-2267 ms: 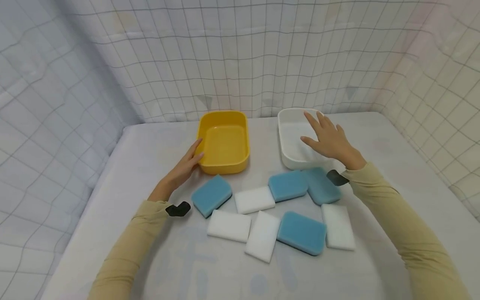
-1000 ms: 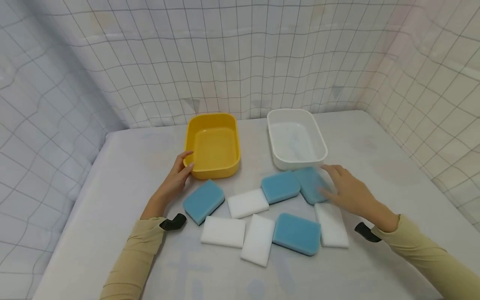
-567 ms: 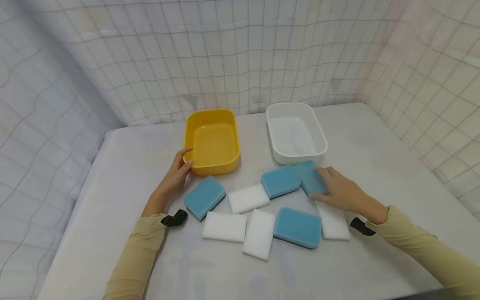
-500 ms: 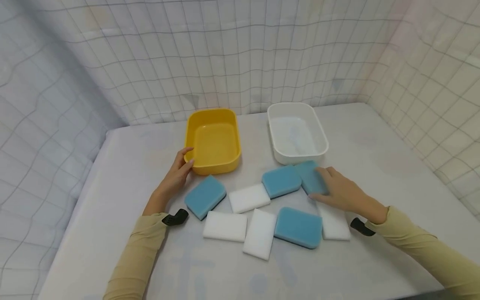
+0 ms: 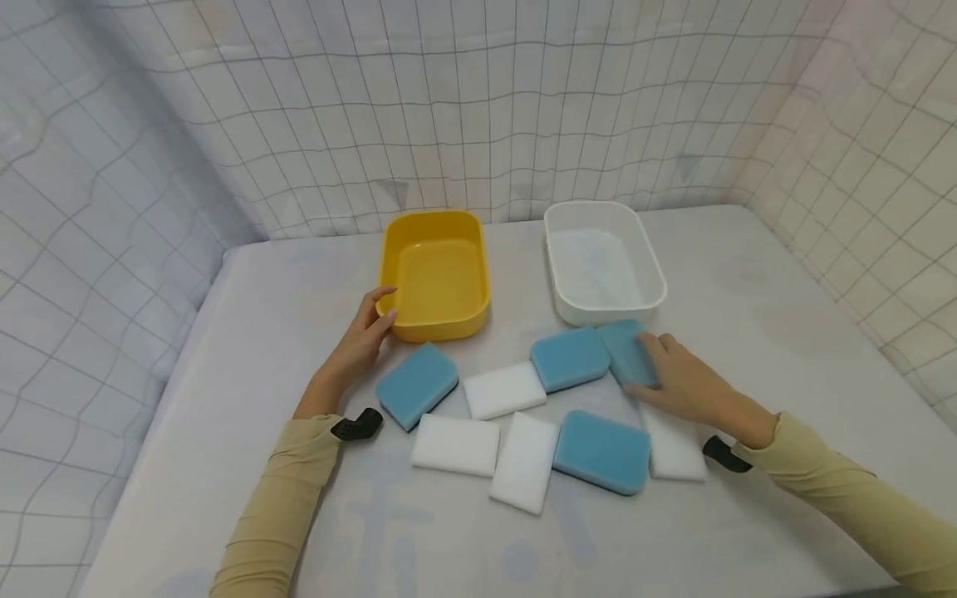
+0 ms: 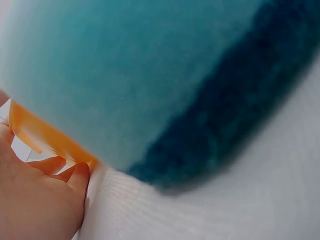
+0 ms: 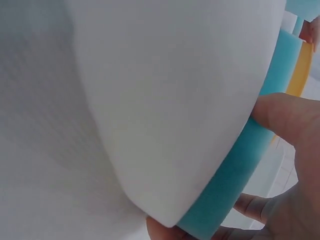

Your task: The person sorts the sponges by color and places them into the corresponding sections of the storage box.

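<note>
My left hand [image 5: 357, 339] grips the near left corner of a yellow plastic tub [image 5: 441, 278], its thumb and fingers over the rim. In the left wrist view a blue sponge [image 6: 110, 75] with a dark scouring layer fills most of the picture. On the right, my right hand [image 5: 684, 384] pinches another blue sponge [image 5: 626, 350] between thumb and fingers, just in front of a white plastic tub [image 5: 604, 270]. That sponge [image 7: 235, 170] lies behind a white sponge [image 7: 185, 100] in the right wrist view. Nothing is inside either tub.
Between the arms lie more blue sponges [image 5: 601, 453] and several white sponges [image 5: 456, 446], some touching. A pale cloth covers the table [image 5: 262, 332]. Grid-patterned curtains [image 5: 463, 100] hang behind and at both sides.
My right hand has come down from over the white tub to the blue sponge in front of it and now pinches it. My left hand stays on the yellow tub.
</note>
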`<act>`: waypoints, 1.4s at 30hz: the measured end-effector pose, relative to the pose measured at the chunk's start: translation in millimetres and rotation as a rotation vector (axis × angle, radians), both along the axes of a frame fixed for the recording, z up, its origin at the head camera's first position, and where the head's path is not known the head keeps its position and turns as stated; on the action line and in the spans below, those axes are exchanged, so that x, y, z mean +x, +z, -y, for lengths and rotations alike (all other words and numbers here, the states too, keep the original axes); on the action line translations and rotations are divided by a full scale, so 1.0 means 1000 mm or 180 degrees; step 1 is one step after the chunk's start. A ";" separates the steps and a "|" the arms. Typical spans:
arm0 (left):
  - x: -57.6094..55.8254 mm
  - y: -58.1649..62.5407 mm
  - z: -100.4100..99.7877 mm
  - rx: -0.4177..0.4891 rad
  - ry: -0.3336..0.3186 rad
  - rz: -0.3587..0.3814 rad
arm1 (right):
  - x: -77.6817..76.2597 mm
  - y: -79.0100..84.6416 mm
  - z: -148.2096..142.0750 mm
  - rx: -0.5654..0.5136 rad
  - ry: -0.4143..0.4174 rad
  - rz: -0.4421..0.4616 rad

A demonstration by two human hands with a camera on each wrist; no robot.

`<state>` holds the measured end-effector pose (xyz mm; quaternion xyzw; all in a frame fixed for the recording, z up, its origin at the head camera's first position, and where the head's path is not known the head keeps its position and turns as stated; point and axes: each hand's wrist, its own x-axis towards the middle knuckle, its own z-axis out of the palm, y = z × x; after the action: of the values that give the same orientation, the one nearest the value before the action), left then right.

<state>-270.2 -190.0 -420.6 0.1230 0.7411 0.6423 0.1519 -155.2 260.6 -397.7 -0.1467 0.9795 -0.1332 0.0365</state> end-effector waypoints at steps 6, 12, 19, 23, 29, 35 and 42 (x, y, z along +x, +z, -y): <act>0.000 -0.002 0.000 0.0038 0.0009 -0.0001 | 0.004 0.003 -0.002 0.0119 0.0026 -0.0151; 0.002 -0.004 0.002 0.0066 0.0046 0.0019 | 0.008 0.008 -0.004 0.0241 0.0078 -0.0481; 0.006 0.003 0.000 0.0077 0.0035 0.0076 | 0.012 0.011 -0.005 0.0286 0.0045 -0.0764; 0.013 0.014 -0.002 0.0083 0.0021 0.0086 | 0.014 0.014 -0.007 0.0298 0.0026 -0.0895; 0.011 0.012 -0.003 0.0086 0.0014 0.0094 | 0.018 0.018 -0.010 0.0260 -0.0005 -0.1027; 0.001 0.000 0.000 0.0100 0.0031 0.0058 | 0.022 0.020 -0.014 0.0175 -0.0007 -0.1268; -0.001 -0.002 0.000 0.0126 0.0029 0.0057 | 0.021 0.023 -0.017 -0.0055 0.0026 -0.1647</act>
<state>-271.0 -189.7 -422.4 0.1168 0.7274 0.6586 0.1531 -134.2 277.4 -374.7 -0.1801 0.9545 -0.0994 -0.2160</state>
